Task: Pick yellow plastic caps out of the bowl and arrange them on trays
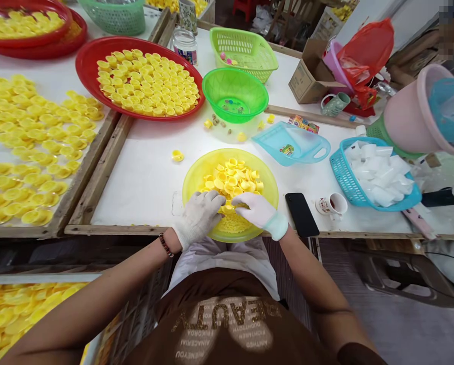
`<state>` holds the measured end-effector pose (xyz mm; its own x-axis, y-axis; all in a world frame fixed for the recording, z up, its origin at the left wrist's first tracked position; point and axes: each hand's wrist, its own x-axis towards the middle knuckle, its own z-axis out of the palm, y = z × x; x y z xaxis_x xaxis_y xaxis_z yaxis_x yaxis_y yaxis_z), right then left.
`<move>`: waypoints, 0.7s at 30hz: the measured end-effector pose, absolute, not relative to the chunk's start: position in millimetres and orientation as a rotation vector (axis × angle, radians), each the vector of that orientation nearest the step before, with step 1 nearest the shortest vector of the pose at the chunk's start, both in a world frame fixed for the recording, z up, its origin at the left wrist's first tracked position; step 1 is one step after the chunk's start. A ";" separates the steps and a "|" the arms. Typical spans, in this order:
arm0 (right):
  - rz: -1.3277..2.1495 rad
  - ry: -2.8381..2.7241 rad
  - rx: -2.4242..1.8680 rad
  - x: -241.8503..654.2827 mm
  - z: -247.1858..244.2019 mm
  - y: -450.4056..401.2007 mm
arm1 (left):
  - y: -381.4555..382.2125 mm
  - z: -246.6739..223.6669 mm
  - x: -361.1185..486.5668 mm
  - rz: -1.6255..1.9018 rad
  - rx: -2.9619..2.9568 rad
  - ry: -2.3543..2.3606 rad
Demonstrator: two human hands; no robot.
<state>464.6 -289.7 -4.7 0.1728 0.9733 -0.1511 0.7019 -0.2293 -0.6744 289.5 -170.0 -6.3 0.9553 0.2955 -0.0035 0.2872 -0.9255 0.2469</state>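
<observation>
A yellow basin [192, 172] stands at the table's front edge, in front of my body. Cup-shaped yellow plastic pieces [232, 177] are heaped at its far side, and much smaller yellow parts [232, 224] lie at its near side. My left hand [202, 213], in a white glove, is over the basin with its fingers curled together; what they grip is hidden. Facing it, my right hand [256, 209], gloved too, has thumb and fingers closed at a yellow plastic piece between the hands. One loose yellow cup piece [177, 155] lies left of the basin.
Behind stand a red tray [83, 66] of yellow pieces and a green basin [234, 76]. To the right are a blue dustpan-like scoop [288, 144], black phone [302, 215], mug [332, 204] and blue basket [343, 175] of white pieces. A wooden edge [98, 167] runs left.
</observation>
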 end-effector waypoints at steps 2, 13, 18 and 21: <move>0.749 -1.599 -1.949 461.9 0.0 -284.0 | -169.4 -5.2 292.0 0.086 2.866 0.546; 0.679 -1.646 -1.939 460.5 1.3 -272.2 | -164.8 -13.6 311.4 0.059 2.830 0.625; 0.640 -1.544 -1.994 468.7 1.9 -293.1 | -164.6 -18.6 313.4 0.093 2.818 0.587; 0.684 -1.534 -2.031 471.7 0.4 -302.8 | -166.0 -18.6 318.3 0.094 2.830 0.538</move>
